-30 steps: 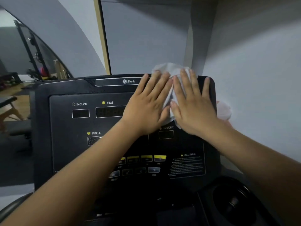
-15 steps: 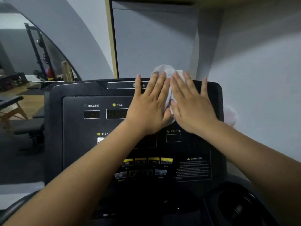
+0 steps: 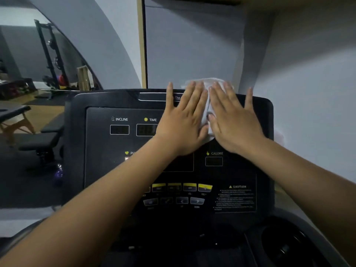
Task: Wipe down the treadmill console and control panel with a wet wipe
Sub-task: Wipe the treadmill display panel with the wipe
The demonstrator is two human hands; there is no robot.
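The black treadmill console [image 3: 100, 151] fills the middle of the head view, with INCLINE, TIME, PULSE and CALORIE displays and yellow and grey buttons [image 3: 183, 187] lower down. A white wet wipe [image 3: 206, 105] lies on the console's upper right part and sticks out above its top edge. My left hand [image 3: 183, 122] and my right hand [image 3: 233, 122] lie side by side on the wipe, fingers straight and spread, pressing it flat against the panel. Most of the wipe is hidden under both palms.
A pale wall stands close behind and to the right of the console. A round cup holder [image 3: 289, 245] sits at the lower right. On the left are a black bench [image 3: 40, 141], a weight rack [image 3: 52, 54] and wooden flooring.
Both hands slid slightly upward together on the wipe toward the console's top edge. The camera view shifted, so the console sits further right in the frame.
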